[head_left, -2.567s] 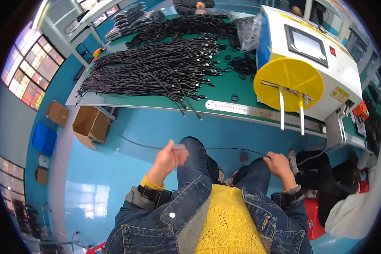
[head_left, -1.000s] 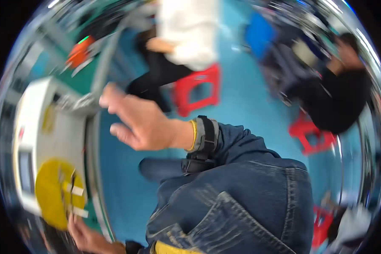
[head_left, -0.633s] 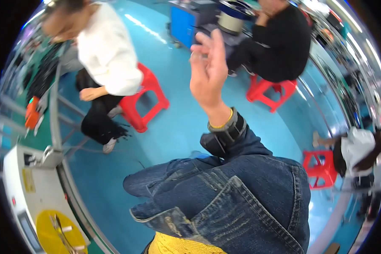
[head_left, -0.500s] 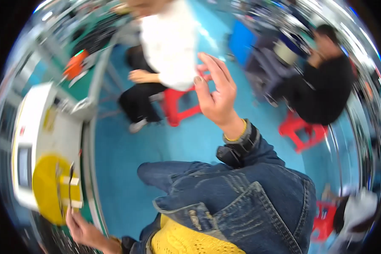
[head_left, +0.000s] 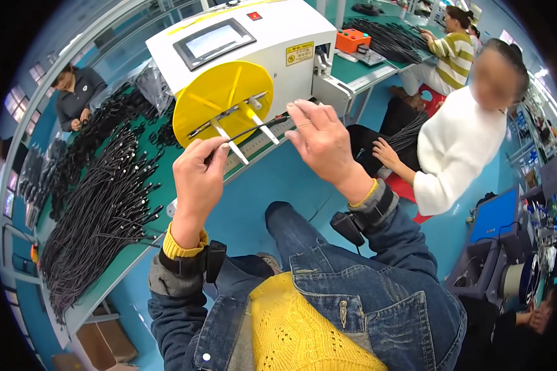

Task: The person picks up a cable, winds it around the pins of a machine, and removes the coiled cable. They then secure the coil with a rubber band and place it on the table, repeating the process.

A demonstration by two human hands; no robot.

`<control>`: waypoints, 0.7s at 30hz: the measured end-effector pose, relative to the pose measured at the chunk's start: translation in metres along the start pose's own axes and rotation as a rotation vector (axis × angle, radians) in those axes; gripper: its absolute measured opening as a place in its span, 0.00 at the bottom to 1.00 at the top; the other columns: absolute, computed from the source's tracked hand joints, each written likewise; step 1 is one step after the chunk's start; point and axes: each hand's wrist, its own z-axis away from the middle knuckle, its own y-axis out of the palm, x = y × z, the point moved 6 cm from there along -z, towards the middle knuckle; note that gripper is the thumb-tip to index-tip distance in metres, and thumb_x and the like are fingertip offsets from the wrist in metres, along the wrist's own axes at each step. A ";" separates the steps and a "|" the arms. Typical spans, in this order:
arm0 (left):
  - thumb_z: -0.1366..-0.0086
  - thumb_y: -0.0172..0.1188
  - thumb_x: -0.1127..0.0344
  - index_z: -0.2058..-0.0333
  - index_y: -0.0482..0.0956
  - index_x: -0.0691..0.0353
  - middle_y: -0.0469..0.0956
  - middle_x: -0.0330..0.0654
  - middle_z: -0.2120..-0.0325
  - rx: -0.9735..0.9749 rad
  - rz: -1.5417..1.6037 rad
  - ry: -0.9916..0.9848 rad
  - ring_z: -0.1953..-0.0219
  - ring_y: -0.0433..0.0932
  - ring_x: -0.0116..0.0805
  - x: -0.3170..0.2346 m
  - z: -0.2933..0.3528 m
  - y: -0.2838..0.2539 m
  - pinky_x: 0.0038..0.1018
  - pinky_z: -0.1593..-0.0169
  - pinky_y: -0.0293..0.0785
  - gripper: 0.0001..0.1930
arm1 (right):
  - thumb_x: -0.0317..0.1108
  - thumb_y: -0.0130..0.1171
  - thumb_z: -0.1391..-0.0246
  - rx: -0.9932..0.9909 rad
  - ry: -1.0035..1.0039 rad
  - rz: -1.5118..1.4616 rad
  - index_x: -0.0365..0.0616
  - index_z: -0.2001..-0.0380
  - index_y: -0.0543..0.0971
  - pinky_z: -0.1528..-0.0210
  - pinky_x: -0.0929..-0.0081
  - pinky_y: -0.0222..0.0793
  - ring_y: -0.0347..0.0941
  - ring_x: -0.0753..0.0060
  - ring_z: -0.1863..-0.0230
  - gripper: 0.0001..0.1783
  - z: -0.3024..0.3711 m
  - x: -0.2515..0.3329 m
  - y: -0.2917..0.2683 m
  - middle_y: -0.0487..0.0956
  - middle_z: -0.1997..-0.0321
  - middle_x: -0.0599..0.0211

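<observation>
On my feed, blk cable [head_left: 250,130] crosses yellow disc's [head_left: 198,102] prongs [head_left: 237,151]. L hand [head_left: 198,176] pinches one end; R hand [head_left: 322,142] at other, fingers bent, can't tell if gripping. Prob. light, bendy, slightly slick; hold nr ends, w/o kinking.

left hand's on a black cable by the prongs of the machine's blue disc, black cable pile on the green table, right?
The disc is yellow, not blue, as the head view shows. The rest holds: left hand on a black cable by the prongs of the machine, cable pile on the green table.
</observation>
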 end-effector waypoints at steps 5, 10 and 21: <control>0.46 0.57 0.72 0.69 0.78 0.67 0.73 0.42 0.82 0.026 0.061 -0.154 0.81 0.70 0.25 0.021 -0.007 0.009 0.20 0.75 0.65 0.07 | 0.27 0.62 0.65 -0.009 -0.062 -0.018 0.38 0.65 0.76 0.64 0.70 0.67 0.69 0.61 0.68 0.18 0.004 -0.005 0.038 0.74 0.69 0.64; 0.45 0.57 0.71 0.68 0.78 0.67 0.75 0.39 0.81 0.043 0.083 -0.244 0.80 0.69 0.21 0.035 -0.016 0.021 0.18 0.74 0.66 0.08 | 0.28 0.60 0.62 0.005 0.002 -0.061 0.39 0.69 0.76 0.68 0.70 0.67 0.69 0.62 0.70 0.12 0.005 -0.014 0.063 0.74 0.73 0.65; 0.44 0.57 0.73 0.67 0.79 0.65 0.73 0.31 0.82 -0.079 0.238 -0.254 0.80 0.65 0.15 0.050 -0.016 0.029 0.13 0.75 0.62 0.06 | 0.28 0.58 0.60 -0.077 0.234 -0.319 0.40 0.79 0.75 0.73 0.66 0.66 0.69 0.58 0.76 0.04 0.000 -0.035 0.103 0.72 0.81 0.61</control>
